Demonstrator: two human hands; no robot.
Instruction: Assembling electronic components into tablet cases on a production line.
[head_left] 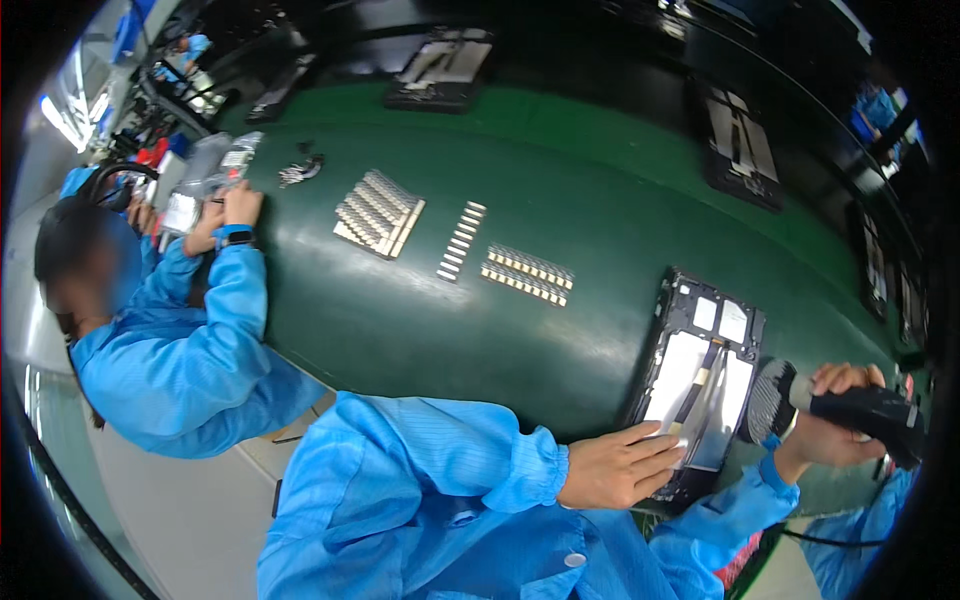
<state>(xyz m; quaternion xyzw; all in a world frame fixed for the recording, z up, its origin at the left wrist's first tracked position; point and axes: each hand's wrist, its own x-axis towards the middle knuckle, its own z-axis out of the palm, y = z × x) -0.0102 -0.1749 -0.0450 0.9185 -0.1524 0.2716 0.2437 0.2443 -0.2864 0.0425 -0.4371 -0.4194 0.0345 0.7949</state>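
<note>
Left hand [622,465] flat, fingers together, pressing black rectangular tray [700,385] on green belt [500,300]. Right hand [835,420] wrapped around black ribbed-nozzle tool [840,405], just beside tray.

Your work piece was an opened flat device [700,385], a dark rectangular frame lying face-down on the green desk [560,200] at the near right, its long side running near to far and tilted slightly rightward. Inside it you could see pale, whitish panels, two small light squares at the far end, and a thin strip running diagonally down the middle. Your left hand [620,466] lay flat on its near left corner, fingers spread across the frame edge. Your right hand [835,410] gripped a black handheld tool [850,405], its round ribbed head just beside the device's right edge.
</note>
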